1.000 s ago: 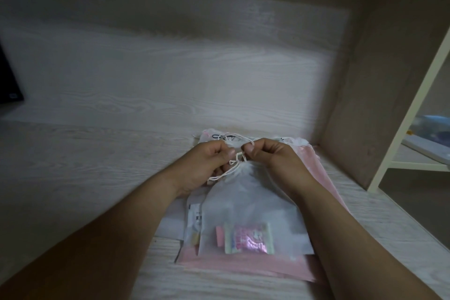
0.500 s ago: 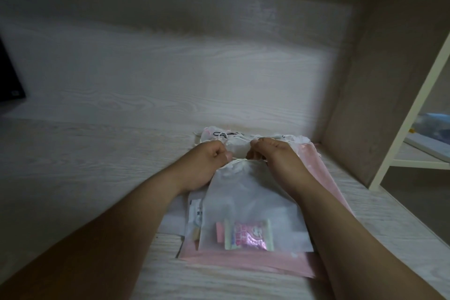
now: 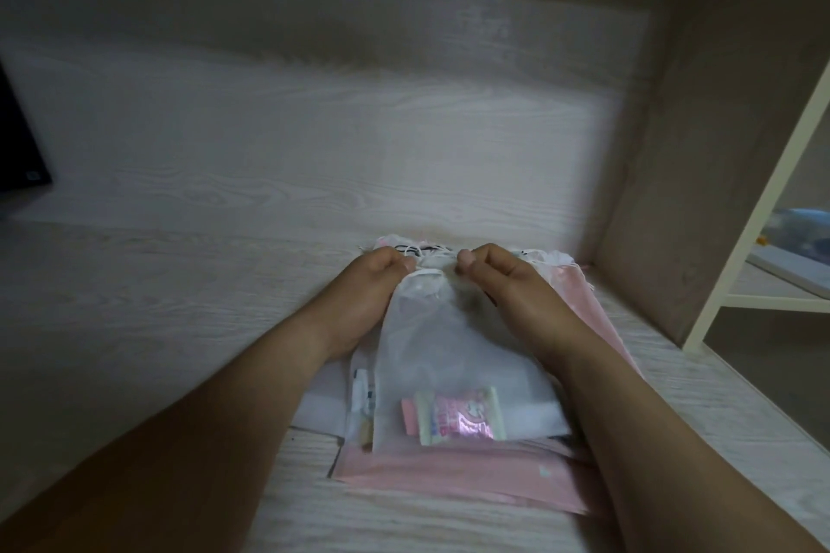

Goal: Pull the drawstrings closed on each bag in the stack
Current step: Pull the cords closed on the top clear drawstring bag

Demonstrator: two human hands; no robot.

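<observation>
Plainly, the top bag [image 3: 449, 350] is a sheer white organza pouch, limp and by the look of it almost weightless. It lies uppermost on the stack, toward the right of the wooden desk [image 3: 179, 328]. Its cloth would likely slide and bunch rather than resist, so I judge the only sound purchase to be the thin white drawstrings [image 3: 424, 271] at the gathered neck, one side in each hand, drawn apart sideways. The left hand [image 3: 375, 283] and right hand [image 3: 509, 283] sit at that neck with fingers curled under, thumb and forefinger pinching the cords; the neck between them already looks cinched narrow. Inside the pouch, low at its closed end, lies a pink foil sweet packet [image 3: 458, 415] with a small salmon-coloured piece against its left edge. Beneath are a second sheer bag [image 3: 359, 400], holding small items I cannot identify, and flat pink bags [image 3: 449, 471], their corded mouths toward the back panel.
</observation>
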